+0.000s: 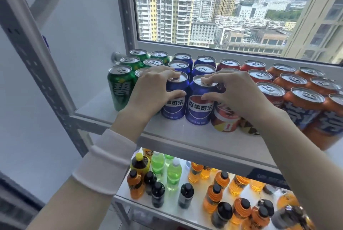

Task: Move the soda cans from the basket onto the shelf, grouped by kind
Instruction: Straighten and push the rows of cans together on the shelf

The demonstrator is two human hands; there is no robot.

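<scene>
green cans (120,88) stand at the shelf's (185,137) left end | left hand (157,88) grips left blue can (174,105), fingers over top, thumb on side | right hand (239,92) grips right blue can (199,109) likewise, the two cans touching | red cans (224,118), then orange cans (304,107) rightward

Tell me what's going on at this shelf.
A person is stocking soda cans on the top shelf. The left hand grips the left blue can in the front row, and the right hand grips the right blue can beside it. Both cans stand upright on the shelf. The rows are sorted by colour: green cans on the left, then blue, red cans, and orange cans on the right.
</scene>
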